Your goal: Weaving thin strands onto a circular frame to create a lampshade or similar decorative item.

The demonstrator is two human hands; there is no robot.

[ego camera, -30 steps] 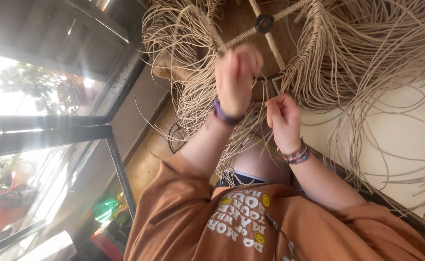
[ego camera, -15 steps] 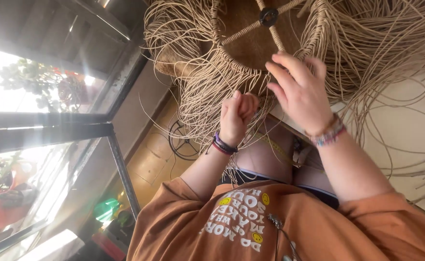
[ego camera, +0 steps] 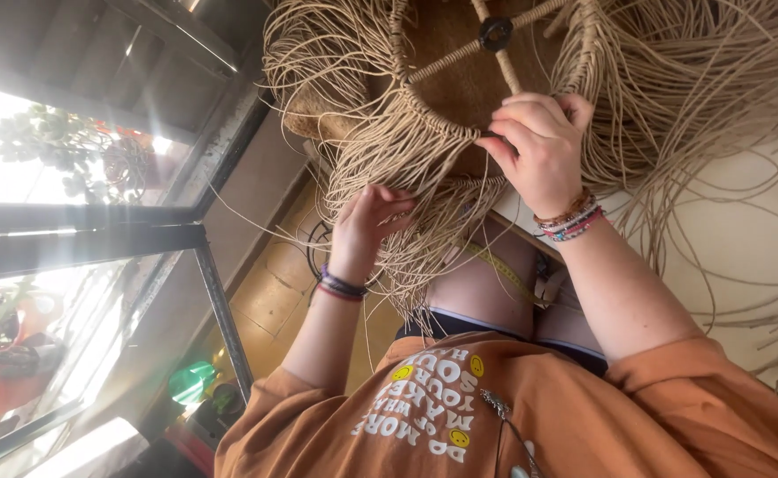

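Right hand (ego camera: 541, 150) pinches cords at the wrapped hoop (ego camera: 424, 111), fixing the knot point. Left hand (ego camera: 367, 221) grips the hanging jute strands (ego camera: 415, 257) below, keeping tension.

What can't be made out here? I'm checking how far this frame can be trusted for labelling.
Head view:
- Left hand: fingertips buried in the hanging cords.
- Right hand: what it pinches at the hoop is covered by its fingers.
- Hoop's top: cut off by the edge.
- Window: glare-washed.
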